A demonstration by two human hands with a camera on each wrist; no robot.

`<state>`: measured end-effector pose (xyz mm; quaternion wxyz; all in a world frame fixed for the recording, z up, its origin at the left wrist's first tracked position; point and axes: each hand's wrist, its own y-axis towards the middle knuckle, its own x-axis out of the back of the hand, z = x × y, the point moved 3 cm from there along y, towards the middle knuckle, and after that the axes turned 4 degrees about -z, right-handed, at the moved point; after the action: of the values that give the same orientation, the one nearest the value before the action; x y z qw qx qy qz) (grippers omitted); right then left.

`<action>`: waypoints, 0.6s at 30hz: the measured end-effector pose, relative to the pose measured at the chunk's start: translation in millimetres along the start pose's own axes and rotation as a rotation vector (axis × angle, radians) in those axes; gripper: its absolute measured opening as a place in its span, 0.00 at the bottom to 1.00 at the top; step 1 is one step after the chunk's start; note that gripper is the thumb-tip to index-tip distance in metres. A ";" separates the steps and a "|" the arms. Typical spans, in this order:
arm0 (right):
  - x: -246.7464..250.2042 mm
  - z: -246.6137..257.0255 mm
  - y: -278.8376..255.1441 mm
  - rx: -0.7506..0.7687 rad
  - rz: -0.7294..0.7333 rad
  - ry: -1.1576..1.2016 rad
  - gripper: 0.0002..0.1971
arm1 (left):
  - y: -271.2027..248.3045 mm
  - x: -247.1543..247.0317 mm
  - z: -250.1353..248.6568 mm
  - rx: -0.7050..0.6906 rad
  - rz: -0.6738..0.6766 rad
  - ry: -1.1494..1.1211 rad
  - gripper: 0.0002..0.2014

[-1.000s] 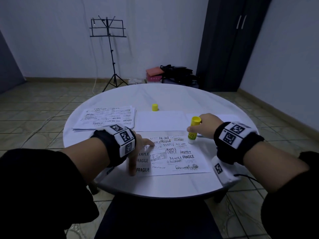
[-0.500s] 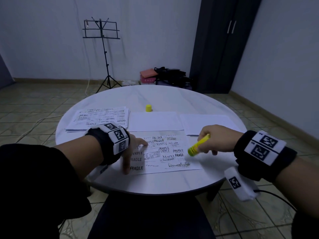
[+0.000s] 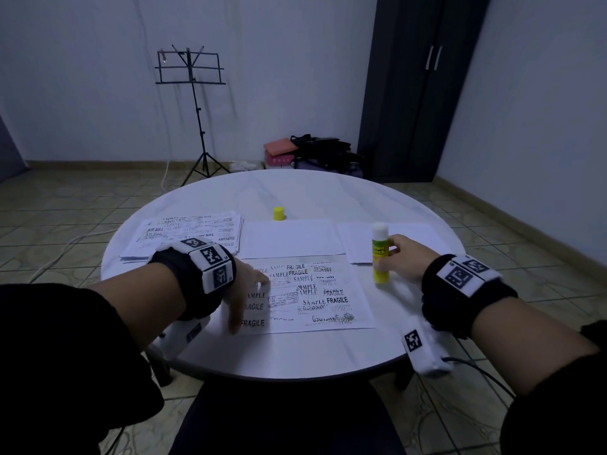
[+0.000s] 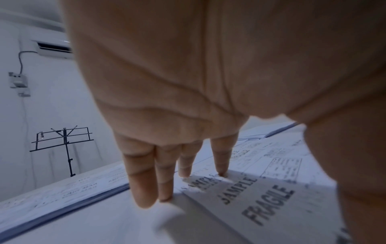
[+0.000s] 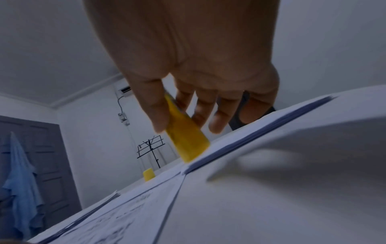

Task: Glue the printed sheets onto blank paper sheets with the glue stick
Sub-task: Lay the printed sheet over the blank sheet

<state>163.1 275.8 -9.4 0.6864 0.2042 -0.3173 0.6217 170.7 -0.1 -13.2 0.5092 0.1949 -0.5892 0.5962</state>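
A printed sheet (image 3: 315, 297) with "SAMPLE" and "FRAGILE" stamps lies at the table's near middle. My left hand (image 3: 249, 290) presses its left part with straight, spread fingers (image 4: 165, 173) on the printed sheet (image 4: 271, 189). Just right of that sheet, my right hand (image 3: 400, 257) grips the yellow glue stick (image 3: 380, 254) upright, white glue tip up, base at the tabletop. In the right wrist view the thumb and fingers of that right hand (image 5: 188, 118) pinch the glue stick (image 5: 185, 137). Its yellow cap (image 3: 278, 213) stands apart at mid-table.
A stack of printed sheets (image 3: 190, 231) lies at the left. A blank sheet (image 3: 292, 238) sits behind the printed one, more blank paper (image 3: 417, 231) behind my right hand. The round white table's edge (image 3: 295, 372) is near me. A music stand (image 3: 193, 93) stands beyond.
My right hand lifted the glue stick's tip off the printed sheet, turned the stick tip-up and carried it right, off the sheet. My left hand kept pressing the sheet.
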 end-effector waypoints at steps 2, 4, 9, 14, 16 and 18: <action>0.8 0.1 1.3 -0.033 0.030 -0.050 0.20 | 1.2 -0.3 0.1 0.000 -0.006 -0.025 0.36; 0.2 -1.3 2.2 -0.060 0.044 -0.102 0.19 | 1.4 -0.9 0.7 0.018 -0.006 -0.036 0.42; 1.1 -2.5 3.5 -0.078 0.043 -0.191 0.14 | -0.6 4.7 2.9 0.051 0.007 -0.026 0.55; 9.2 -5.2 3.9 -0.091 0.089 -0.333 0.24 | 5.0 33.9 -5.3 0.051 -0.044 -0.029 0.51; 18.8 -5.7 6.8 -0.112 0.038 -0.388 0.27 | 13.9 51.3 -12.2 0.049 -0.087 -0.052 0.48; 28.8 -7.9 17.2 -0.107 0.001 -0.476 0.24 | 26.9 69.3 -23.0 0.043 -0.143 -0.054 0.43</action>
<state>148.4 304.5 2.8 0.6017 0.3082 -0.5028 0.5387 128.6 52.5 25.6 0.5302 0.2635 -0.5745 0.5652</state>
